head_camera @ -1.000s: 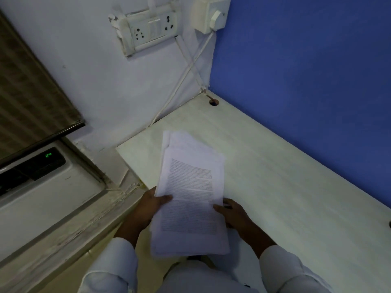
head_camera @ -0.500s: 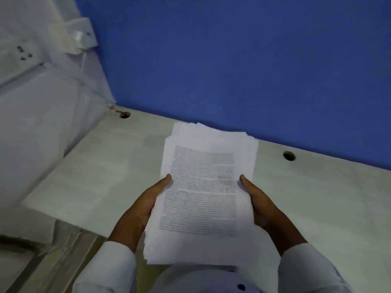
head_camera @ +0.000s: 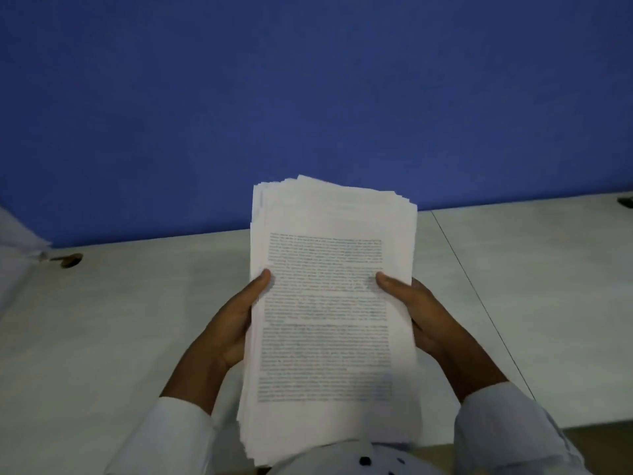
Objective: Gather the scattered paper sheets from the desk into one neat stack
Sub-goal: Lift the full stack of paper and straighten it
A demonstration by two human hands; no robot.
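The stack of printed sheets (head_camera: 330,313) is held above the desk (head_camera: 120,320), in front of the torso, its far end towards 12 o'clock against the blue wall (head_camera: 308,97). The left hand (head_camera: 227,332) is clamped on the 9 o'clock long edge and the right hand (head_camera: 423,315) on the 3 o'clock long edge; on each side the thumb is laid on the top page, the remaining fingers being hidden beneath. This opposed side grip is judged to serve squaring, since inward pressure drives the long edges flush. The far corners are seen fanned and offset, so alignment is judged incomplete. No loose sheets are seen on the visible desk surface. A cable hole (head_camera: 71,260) is located at 9 o'clock.
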